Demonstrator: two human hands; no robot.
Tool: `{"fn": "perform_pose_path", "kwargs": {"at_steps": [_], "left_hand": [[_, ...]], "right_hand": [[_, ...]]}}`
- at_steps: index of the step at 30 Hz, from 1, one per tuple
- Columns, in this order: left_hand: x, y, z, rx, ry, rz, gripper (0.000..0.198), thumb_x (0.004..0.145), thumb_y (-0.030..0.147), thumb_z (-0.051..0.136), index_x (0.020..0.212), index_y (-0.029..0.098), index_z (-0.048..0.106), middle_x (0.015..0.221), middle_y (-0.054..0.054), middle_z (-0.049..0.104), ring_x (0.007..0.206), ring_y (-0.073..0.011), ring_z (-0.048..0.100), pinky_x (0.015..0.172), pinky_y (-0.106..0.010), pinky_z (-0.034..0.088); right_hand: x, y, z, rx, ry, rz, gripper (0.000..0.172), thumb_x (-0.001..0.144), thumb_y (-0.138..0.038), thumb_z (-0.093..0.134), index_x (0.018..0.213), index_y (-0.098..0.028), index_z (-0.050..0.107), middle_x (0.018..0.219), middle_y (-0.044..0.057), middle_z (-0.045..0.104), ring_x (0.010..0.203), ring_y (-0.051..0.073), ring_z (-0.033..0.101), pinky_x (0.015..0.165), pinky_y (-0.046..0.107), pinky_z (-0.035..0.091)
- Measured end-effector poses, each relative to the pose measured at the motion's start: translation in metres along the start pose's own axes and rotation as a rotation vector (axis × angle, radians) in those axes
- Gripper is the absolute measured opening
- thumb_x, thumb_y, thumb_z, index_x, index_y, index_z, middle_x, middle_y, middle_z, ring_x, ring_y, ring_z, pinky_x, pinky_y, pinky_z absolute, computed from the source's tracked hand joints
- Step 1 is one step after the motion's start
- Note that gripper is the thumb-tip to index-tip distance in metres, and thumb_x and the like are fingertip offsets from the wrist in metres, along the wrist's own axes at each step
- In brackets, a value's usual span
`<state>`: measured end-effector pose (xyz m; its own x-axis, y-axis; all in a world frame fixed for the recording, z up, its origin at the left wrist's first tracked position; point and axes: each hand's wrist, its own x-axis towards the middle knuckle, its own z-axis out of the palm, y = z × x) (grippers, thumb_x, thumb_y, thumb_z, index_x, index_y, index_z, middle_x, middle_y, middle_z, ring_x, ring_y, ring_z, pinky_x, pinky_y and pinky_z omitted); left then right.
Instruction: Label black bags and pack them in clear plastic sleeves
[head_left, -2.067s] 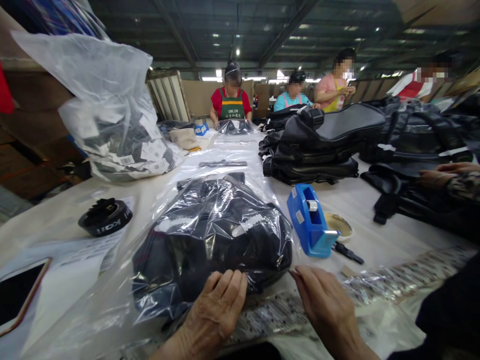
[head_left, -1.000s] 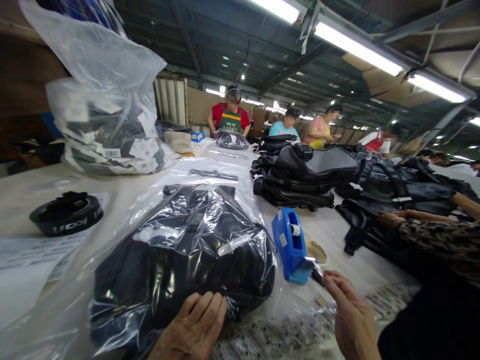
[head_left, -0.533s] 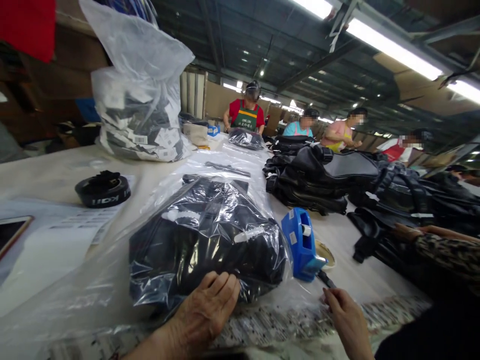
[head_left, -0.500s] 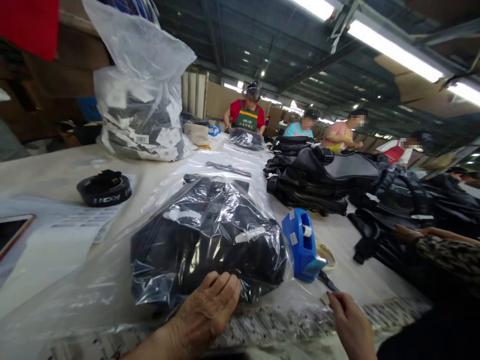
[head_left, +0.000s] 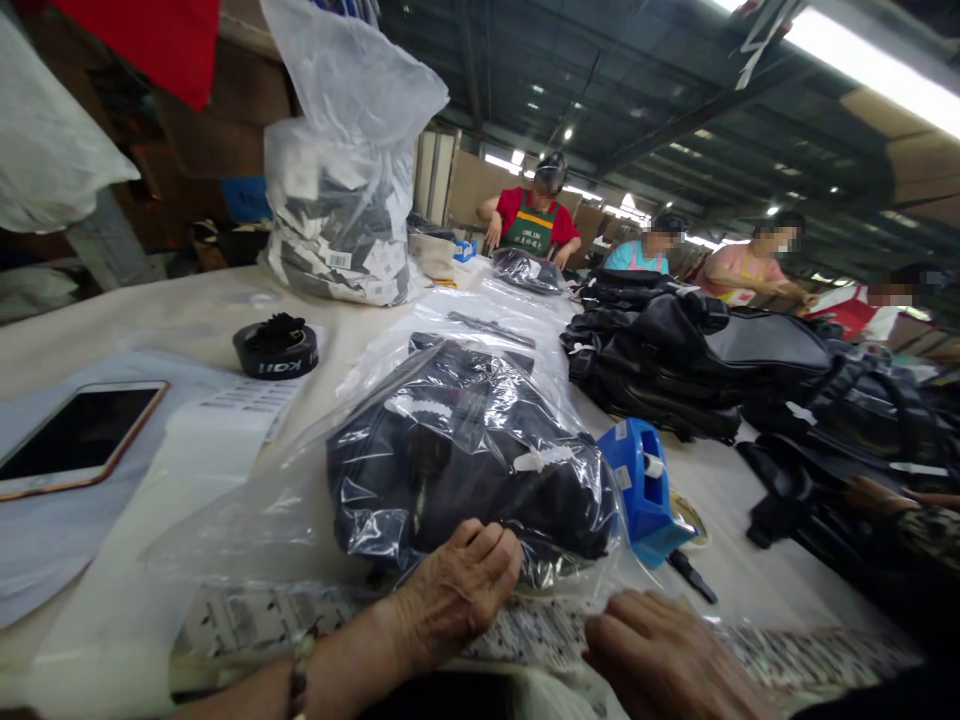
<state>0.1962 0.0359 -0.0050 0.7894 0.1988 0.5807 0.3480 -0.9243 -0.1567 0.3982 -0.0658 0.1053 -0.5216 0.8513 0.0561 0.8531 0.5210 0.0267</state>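
Clear plastic bag (head_left: 262,525) is lying near the table (head_left: 180,320) edge, a black bag (head_left: 450,500) sitting inside. Left hand (head_left: 461,590) is curling its fingers onto the near edge; can't tell if it's pinching film. Right hand (head_left: 667,650) is blurring just right, fingers bunched; can't tell if it's gripping anything. Blue tape dispenser (head_left: 637,480) is standing beside the plastic bag, white labels (head_left: 621,430) unreadable. Phone (head_left: 82,435) is lying screen-up at left. Black roll (head_left: 259,362) is showing "kaii" or similar. Sack (head_left: 337,210) behind is showing a barcode label (head_left: 339,261). Farther, a person's (head_left: 564,228) green apron (head_left: 529,230) is reading roughly "OMLUN".
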Motion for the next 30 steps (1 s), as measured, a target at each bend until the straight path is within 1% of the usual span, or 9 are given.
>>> {"fn": "perform_pose_path", "kwargs": {"at_steps": [3,7,12,15,19,22,24,27,30], "left_hand": [[0.0,-0.001,-0.001,-0.025,-0.012,0.003,0.031,0.091,0.012,0.037,0.117,0.005,0.051,0.112,-0.013,0.053,0.104,-0.0223,0.047,0.093,-0.036,0.036],[0.0,-0.002,-0.001,-0.054,0.015,-0.001,0.031,0.092,0.012,0.034,0.115,0.004,0.053,0.109,-0.012,0.054,0.1,-0.0218,0.048,0.091,-0.035,0.038],[0.001,-0.001,-0.002,-0.056,0.072,-0.013,0.036,0.092,0.009,0.027,0.111,0.004,0.056,0.108,-0.011,0.054,0.097,-0.0216,0.049,0.088,-0.034,0.04],[0.001,0.0,-0.001,-0.071,0.091,-0.013,0.036,0.092,0.009,0.025,0.107,0.004,0.058,0.107,-0.01,0.053,0.095,-0.0212,0.049,0.087,-0.034,0.041],[0.001,-0.001,0.001,-0.079,0.084,-0.017,0.038,0.092,0.008,0.024,0.105,0.004,0.059,0.105,-0.01,0.052,0.093,-0.0213,0.05,0.083,-0.034,0.042],[0.0,-0.001,0.003,-0.077,0.066,-0.019,0.037,0.092,0.009,0.025,0.105,0.005,0.059,0.104,-0.01,0.052,0.092,-0.0212,0.05,0.081,-0.034,0.043],[-0.001,-0.001,0.003,-0.079,0.066,-0.022,0.037,0.092,0.009,0.025,0.105,0.005,0.059,0.105,-0.01,0.052,0.092,-0.0212,0.05,0.081,-0.034,0.043],[-0.001,0.0,0.004,-0.086,0.078,-0.023,0.037,0.092,0.01,0.025,0.105,0.005,0.059,0.105,-0.01,0.052,0.093,-0.0213,0.049,0.081,-0.034,0.043],[0.0,0.0,0.005,-0.096,0.068,-0.014,0.037,0.092,0.01,0.025,0.106,0.004,0.059,0.106,-0.011,0.052,0.092,-0.0222,0.049,0.08,-0.035,0.044]], "right_hand": [[0.023,0.007,0.018,-0.088,0.023,0.054,0.022,0.082,-0.004,0.044,0.071,-0.023,0.044,0.067,-0.002,0.05,0.056,0.014,0.046,0.054,0.027,0.03],[0.035,0.018,0.034,-0.22,0.075,0.087,0.025,0.077,0.002,0.043,0.072,-0.022,0.045,0.068,-0.002,0.047,0.06,0.015,0.042,0.062,0.03,0.026],[0.048,0.021,0.037,-0.294,0.075,0.088,0.026,0.072,0.002,0.051,0.066,-0.022,0.046,0.062,-0.003,0.048,0.057,0.016,0.047,0.059,0.03,0.025],[0.056,0.02,0.037,-0.333,0.071,0.156,0.024,0.071,-0.004,0.063,0.063,-0.022,0.048,0.056,-0.003,0.052,0.053,0.016,0.054,0.054,0.029,0.026],[0.067,0.018,0.033,-0.313,-0.005,0.273,0.026,0.066,-0.012,0.073,0.06,-0.021,0.049,0.053,-0.002,0.059,0.048,0.017,0.06,0.046,0.027,0.02],[0.076,0.017,0.027,-0.287,-0.128,0.421,0.023,0.067,-0.015,0.074,0.069,-0.021,0.052,0.056,0.001,0.064,0.051,0.021,0.063,0.045,0.026,0.018],[0.082,0.019,0.023,-0.278,-0.195,0.512,0.025,0.067,-0.019,0.075,0.077,-0.02,0.052,0.059,0.004,0.066,0.057,0.025,0.066,0.046,0.025,0.019],[0.086,0.026,0.019,-0.25,-0.238,0.548,0.025,0.069,-0.021,0.073,0.079,-0.02,0.049,0.066,0.005,0.068,0.065,0.025,0.067,0.049,0.025,0.021],[0.081,0.037,0.018,-0.205,-0.235,0.545,0.021,0.072,-0.021,0.067,0.077,-0.021,0.047,0.066,0.001,0.066,0.065,0.022,0.066,0.049,0.024,0.022]]}}
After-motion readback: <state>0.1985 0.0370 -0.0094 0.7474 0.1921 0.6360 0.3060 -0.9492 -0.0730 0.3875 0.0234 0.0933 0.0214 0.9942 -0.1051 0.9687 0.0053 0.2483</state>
